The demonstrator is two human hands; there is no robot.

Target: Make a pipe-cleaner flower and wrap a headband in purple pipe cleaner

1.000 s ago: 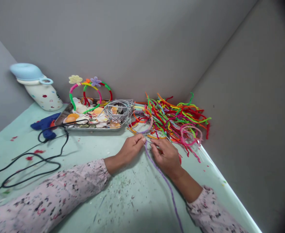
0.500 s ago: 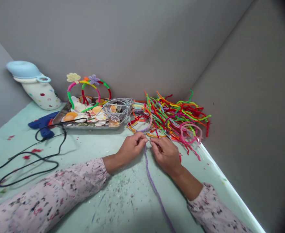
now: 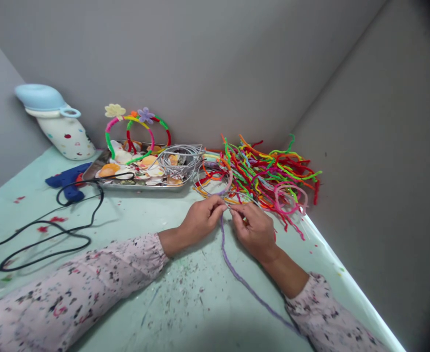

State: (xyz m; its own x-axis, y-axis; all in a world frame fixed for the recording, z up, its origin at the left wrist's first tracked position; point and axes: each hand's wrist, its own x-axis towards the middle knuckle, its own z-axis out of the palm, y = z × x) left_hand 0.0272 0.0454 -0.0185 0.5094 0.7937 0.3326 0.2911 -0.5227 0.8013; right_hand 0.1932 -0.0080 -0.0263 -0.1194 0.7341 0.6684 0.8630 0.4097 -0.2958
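My left hand (image 3: 203, 221) is closed in a pinch at the near side of a thin wire ring (image 3: 197, 182), part of which is wrapped in pink and purple fuzz. From between my fingers a long purple pipe cleaner (image 3: 233, 270) trails down across the table towards my right sleeve. Fingertip to fingertip with the left, my right hand (image 3: 254, 230) also pinches at the grey wire. The exact spot where wire and pipe cleaner meet is covered by my fingers. Just beyond both hands lies a heap of coloured pipe cleaners (image 3: 266, 168).
A metal tray (image 3: 141, 187) of shells holds two flower-topped hoops (image 3: 152, 139) and a wire coil (image 3: 180, 161). Left of it are a blue glue gun (image 3: 68, 180) with a looping black cord (image 3: 90, 230) and a white bottle (image 3: 66, 134). A pink ring (image 3: 291, 186) lies right.
The loose tail of the purple pipe cleaner has swung to the right, towards my right forearm. Both hands keep their pinch in nearly the same place. The whole view has shifted slightly.
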